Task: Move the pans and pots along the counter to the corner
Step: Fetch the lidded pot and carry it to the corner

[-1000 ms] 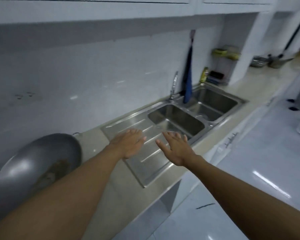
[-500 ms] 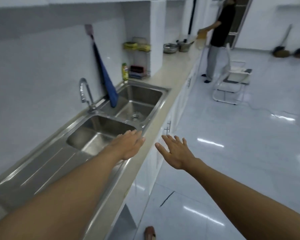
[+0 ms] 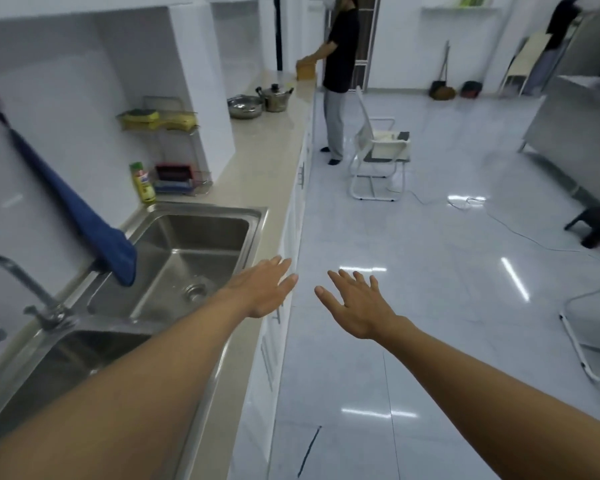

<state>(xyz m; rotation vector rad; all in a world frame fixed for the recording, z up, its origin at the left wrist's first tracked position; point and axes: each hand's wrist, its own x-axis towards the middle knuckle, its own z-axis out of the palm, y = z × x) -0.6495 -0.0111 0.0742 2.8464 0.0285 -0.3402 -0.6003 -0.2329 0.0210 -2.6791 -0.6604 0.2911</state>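
We recorded one lidded pot beside one steel pan far down the beige counter, left hand and right hand both spread, empty, over white-tiled floor.

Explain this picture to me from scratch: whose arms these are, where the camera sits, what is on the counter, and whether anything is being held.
There is no machine here. A person wears one wide-angle camera on the head, so you look down their own outstretched arms. The left hand hovers over the counter edge beside the sink; the right hand is over the floor. Both are open, fingers spread, holding nothing.

Far down the counter stand a shallow steel pan and a lidded pot, side by side, out of reach. Nearer are a yellow bottle and a wire rack with sponges. A blue cloth hangs by the tap. Another person stands at the far end.
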